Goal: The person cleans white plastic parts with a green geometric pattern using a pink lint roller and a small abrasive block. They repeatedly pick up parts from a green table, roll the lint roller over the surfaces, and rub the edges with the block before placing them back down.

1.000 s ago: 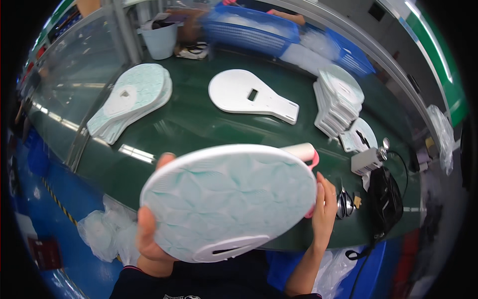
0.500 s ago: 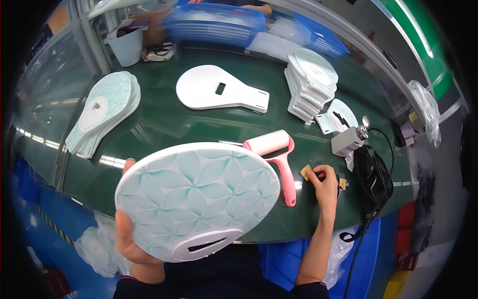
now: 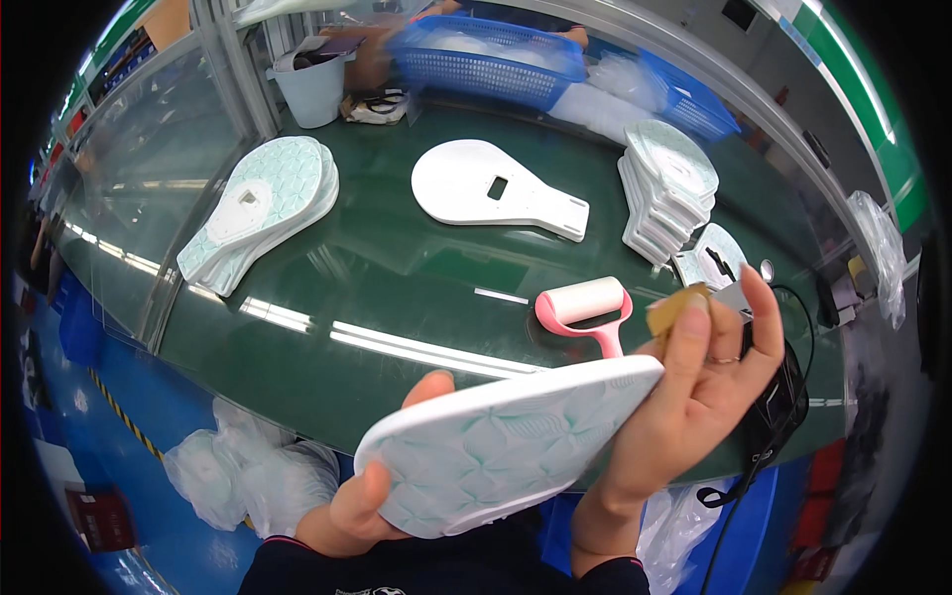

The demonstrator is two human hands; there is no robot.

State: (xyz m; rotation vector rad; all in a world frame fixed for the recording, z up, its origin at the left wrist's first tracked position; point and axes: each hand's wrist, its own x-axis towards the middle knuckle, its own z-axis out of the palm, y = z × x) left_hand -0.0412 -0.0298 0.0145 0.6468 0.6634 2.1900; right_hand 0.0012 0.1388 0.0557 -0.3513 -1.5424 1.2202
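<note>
My left hand (image 3: 372, 496) grips the near edge of a white paddle-shaped plastic panel (image 3: 496, 446) with a pale green quilted pattern, tilted almost flat in front of me. My right hand (image 3: 684, 407) props the panel's right end with its palm. Its fingertips pinch a small tan piece (image 3: 677, 309). Just behind the panel a pink-handled lint roller (image 3: 585, 307) with a white roll lies on the green belt (image 3: 397, 278).
A plain white panel (image 3: 491, 188) lies flat mid-belt. Stacks of like panels sit at the left (image 3: 263, 208) and the right (image 3: 664, 183). Blue baskets (image 3: 486, 59) and a pale bucket (image 3: 312, 84) stand at the back. A black device with a cable (image 3: 778, 397) is at right.
My right hand has lifted the small tan piece from the belt and come to the panel's right end. The panel has tipped from face-up to nearly edge-on.
</note>
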